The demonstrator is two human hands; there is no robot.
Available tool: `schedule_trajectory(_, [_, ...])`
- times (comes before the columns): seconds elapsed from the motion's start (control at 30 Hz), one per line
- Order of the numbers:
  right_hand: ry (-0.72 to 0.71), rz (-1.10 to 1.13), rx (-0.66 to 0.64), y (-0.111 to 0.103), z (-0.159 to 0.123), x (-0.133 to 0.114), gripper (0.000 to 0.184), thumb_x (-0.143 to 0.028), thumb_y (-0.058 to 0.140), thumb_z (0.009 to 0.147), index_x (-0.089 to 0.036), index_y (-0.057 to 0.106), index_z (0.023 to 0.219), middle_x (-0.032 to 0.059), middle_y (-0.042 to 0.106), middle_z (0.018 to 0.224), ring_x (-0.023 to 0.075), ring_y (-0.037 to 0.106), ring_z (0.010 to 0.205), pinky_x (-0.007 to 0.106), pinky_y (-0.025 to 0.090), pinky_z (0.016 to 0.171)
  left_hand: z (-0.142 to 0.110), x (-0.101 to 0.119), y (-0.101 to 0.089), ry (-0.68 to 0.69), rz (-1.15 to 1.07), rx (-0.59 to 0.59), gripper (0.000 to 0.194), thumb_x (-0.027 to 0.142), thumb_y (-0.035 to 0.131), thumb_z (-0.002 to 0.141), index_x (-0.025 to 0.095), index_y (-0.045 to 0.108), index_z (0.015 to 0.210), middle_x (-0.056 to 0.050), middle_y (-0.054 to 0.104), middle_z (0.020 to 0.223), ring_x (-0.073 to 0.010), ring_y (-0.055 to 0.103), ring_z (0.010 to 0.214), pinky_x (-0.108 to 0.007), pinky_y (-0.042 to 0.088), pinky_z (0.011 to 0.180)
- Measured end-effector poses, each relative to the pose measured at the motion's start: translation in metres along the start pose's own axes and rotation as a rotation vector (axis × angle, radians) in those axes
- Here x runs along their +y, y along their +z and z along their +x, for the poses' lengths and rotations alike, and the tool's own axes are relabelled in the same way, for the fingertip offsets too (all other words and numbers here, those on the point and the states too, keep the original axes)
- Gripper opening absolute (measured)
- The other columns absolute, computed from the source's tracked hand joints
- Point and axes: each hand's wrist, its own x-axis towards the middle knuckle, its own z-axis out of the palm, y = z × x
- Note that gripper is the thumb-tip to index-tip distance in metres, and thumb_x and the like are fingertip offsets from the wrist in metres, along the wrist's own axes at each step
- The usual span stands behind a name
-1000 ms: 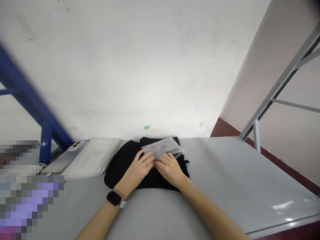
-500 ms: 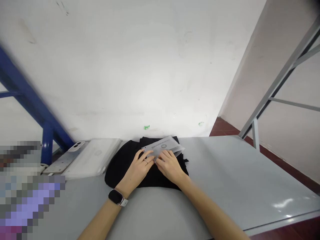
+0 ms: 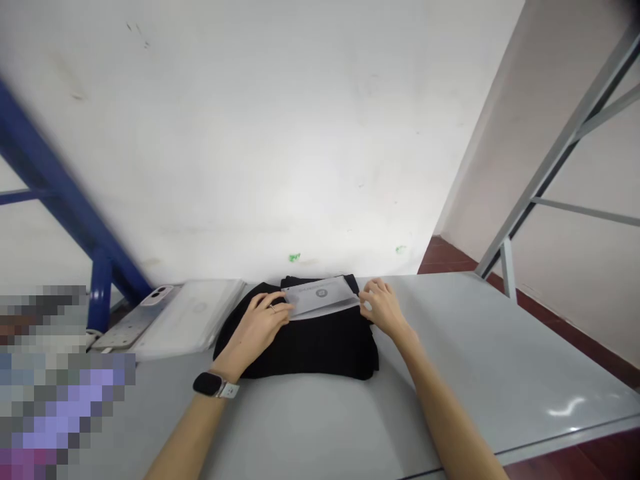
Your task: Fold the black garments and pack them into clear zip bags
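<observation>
Okay, left of black cloth [image 3: 320, 350]: phone [image 3: 131, 321], then stack of clear bags [image 3: 187, 320]. Over cloth's left part, left hand [image 3: 257, 328] with fingers slightly apart on printed bag [image 3: 321, 297] lying across cloth's far part; at cloth's right edge, right hand [image 3: 384, 308] with fingers curled at bag's corner, can't tell if pinching.

Wkshop-type rm: grey worktable [image 3: 475, 360], stacked plastic bags [image 3: 197, 313], blue metal frame [image 3: 65, 193], scuffed wall [image 3: 275, 147].

Matt cloth [image 3: 325, 347], smooth plastic packet [image 3: 323, 297]
</observation>
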Motion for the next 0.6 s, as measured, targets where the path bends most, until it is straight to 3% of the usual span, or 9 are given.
schedule_trajectory(0.1, [-0.011, 0.092, -0.126, -0.012, -0.001, -0.003, 0.015, -0.005, 0.058, 0.074, -0.02, 0.059, 0.07, 0.0052, 0.057, 0.087, 0.0225, 0.047, 0.093, 0.032, 0.038, 0.076, -0.003, -0.007, -0.006, -0.05, -0.106, -0.145, 0.024, 0.023, 0.049, 0.091, 0.025, 0.068, 0.077, 0.001, 0.07, 0.114, -0.024, 0.05, 0.124, -0.046, 0.038, 0.101])
schedule_trajectory(0.23, [0.007, 0.327, -0.345, -0.041, -0.006, -0.005, 0.012, -0.012, 0.062, 0.075, -0.022, 0.059, 0.068, 0.0014, 0.055, 0.083, 0.0188, 0.05, 0.086, 0.03, 0.043, 0.076, -0.009, -0.008, -0.029, -0.153, -0.218, -0.345, 0.012, 0.034, 0.064, 0.081, 0.027, 0.07, 0.073, 0.001, 0.061, 0.131, -0.0279, 0.044, 0.131, -0.046, 0.038, 0.104])
schedule_trajectory(0.3, [-0.002, 0.479, -0.43, -0.053, -0.005, -0.008, 0.006, -0.026, 0.068, 0.077, -0.026, 0.065, 0.083, 0.0014, 0.057, 0.094, 0.0192, 0.053, 0.091, 0.03, 0.047, 0.077, -0.009, -0.003, -0.038, -0.17, -0.289, -0.348, 0.015, 0.041, 0.064, 0.081, 0.03, 0.073, 0.088, 0.002, 0.052, 0.141, -0.0276, 0.042, 0.133, -0.044, 0.038, 0.106])
schedule_trajectory(0.37, [-0.004, 0.585, -0.408, -0.054, 0.0, -0.018, 0.029, -0.041, 0.065, 0.082, -0.032, 0.063, 0.109, 0.0026, 0.056, 0.113, 0.0205, 0.055, 0.102, 0.033, 0.048, 0.084, -0.003, 0.007, -0.039, -0.189, -0.336, -0.259, 0.028, 0.046, 0.053, 0.089, 0.033, 0.068, 0.109, 0.002, 0.048, 0.145, -0.0243, 0.042, 0.134, -0.041, 0.038, 0.108])
schedule_trajectory(0.43, [0.024, 0.583, -0.269, -0.04, 0.007, -0.034, 0.041, -0.044, 0.049, 0.093, -0.033, 0.049, 0.133, 0.0047, 0.052, 0.132, 0.0216, 0.05, 0.119, 0.038, 0.044, 0.097, 0.009, 0.021, -0.027, -0.204, -0.321, -0.141, 0.037, 0.042, 0.039, 0.096, 0.031, 0.059, 0.125, 0.0, 0.049, 0.144, -0.0207, 0.042, 0.134, -0.04, 0.037, 0.11])
schedule_trajectory(0.5, [0.069, 0.468, -0.131, -0.014, 0.013, -0.053, 0.044, -0.038, 0.034, 0.1, -0.026, 0.04, 0.142, 0.0083, 0.045, 0.143, 0.023, 0.038, 0.134, 0.044, 0.034, 0.108, 0.024, 0.033, -0.007, -0.18, -0.245, -0.066, 0.041, 0.036, 0.033, 0.099, 0.023, 0.054, 0.132, -0.005, 0.052, 0.142, -0.0205, 0.04, 0.136, -0.042, 0.036, 0.111])
schedule_trajectory(0.6, [0.038, 0.297, -0.146, 0.026, 0.014, -0.075, 0.047, -0.035, 0.029, 0.102, -0.018, 0.037, 0.144, 0.0094, 0.04, 0.148, 0.0243, 0.029, 0.14, 0.046, 0.03, 0.111, 0.039, 0.042, 0.027, -0.157, -0.099, -0.081, 0.042, 0.027, 0.03, 0.099, 0.018, 0.049, 0.136, -0.009, 0.05, 0.142, -0.023, 0.038, 0.137, -0.048, 0.034, 0.111])
